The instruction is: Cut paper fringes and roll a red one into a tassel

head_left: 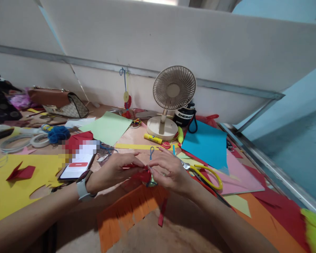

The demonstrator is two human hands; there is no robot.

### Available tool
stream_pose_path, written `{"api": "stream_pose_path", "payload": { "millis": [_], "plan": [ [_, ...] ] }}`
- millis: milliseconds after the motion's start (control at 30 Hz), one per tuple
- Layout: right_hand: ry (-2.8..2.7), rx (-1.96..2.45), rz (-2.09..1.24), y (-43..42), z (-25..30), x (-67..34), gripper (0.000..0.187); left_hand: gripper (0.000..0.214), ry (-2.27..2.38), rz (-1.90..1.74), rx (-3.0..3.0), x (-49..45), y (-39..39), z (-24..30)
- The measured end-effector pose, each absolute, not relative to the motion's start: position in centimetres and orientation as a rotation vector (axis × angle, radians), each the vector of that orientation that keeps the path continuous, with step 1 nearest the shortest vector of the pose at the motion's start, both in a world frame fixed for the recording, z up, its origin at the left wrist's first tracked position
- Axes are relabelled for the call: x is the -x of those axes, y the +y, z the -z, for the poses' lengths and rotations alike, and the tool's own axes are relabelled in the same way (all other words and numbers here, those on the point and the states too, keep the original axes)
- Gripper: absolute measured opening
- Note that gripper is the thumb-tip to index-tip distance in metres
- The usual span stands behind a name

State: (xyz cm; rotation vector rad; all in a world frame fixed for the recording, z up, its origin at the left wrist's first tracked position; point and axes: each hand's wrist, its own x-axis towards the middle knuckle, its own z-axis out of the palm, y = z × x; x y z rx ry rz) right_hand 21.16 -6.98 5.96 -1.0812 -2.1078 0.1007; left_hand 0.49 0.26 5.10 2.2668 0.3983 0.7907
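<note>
My left hand (115, 169) and my right hand (169, 169) meet over the middle of the table, fingers pinched on a small red paper piece (142, 174) between them. A thin blue cord loop (151, 152) sticks up from that piece just above my fingertips. A fringed orange paper strip (126, 214) lies under my wrists. A white watch (83, 187) is on my left wrist. Yellow-handled scissors (208, 175) lie just right of my right hand.
A phone (76, 168) rests on yellow paper (13, 189) at the left. A small desk fan (171, 102), a glue stick (153, 138), green paper (109, 127) and blue paper (206, 144) stand behind. Tape rolls (38, 140), blue yarn and bags (58, 102) lie far left.
</note>
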Motion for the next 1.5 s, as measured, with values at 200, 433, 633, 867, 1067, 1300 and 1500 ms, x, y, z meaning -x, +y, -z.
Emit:
{"api": "stream_pose_path", "payload": {
  "millis": [200, 433, 633, 867, 1067, 1300, 1500],
  "plan": [
    [-2.080, 1.076, -0.141, -7.1, -6.0, -21.1, 0.012, 0.014, 0.438, -0.799, -2.269, -0.4, 0.2, -5.0],
    [-1.983, 1.249, -0.436, -6.9, -6.3, -21.4, 0.020, 0.013, 0.456, -0.892, -2.242, -0.3, 0.6, -5.1],
    [-1.987, 1.295, -0.558, -6.3, -5.6, -21.9, 0.022, 0.012, 0.501, -0.877, -2.180, -0.4, 1.0, -4.9],
    [-2.008, 1.340, -0.474, -6.2, -5.2, -21.6, 0.017, 0.014, 0.594, -0.834, -2.042, -0.8, 0.9, -5.1],
    [-2.182, 1.204, -0.239, -6.0, -4.4, -21.6, 0.019, 0.023, 0.592, -0.742, -2.149, -0.7, 1.2, -5.5],
    [-2.288, 1.169, -0.157, -6.2, -4.6, -21.3, 0.016, 0.019, 0.510, -0.659, -2.315, -0.8, 1.0, -5.8],
    [-2.227, 1.217, -0.157, -6.4, -4.9, -21.2, 0.014, 0.016, 0.510, -0.682, -2.364, -0.7, 0.9, -5.7]
  ]
}}
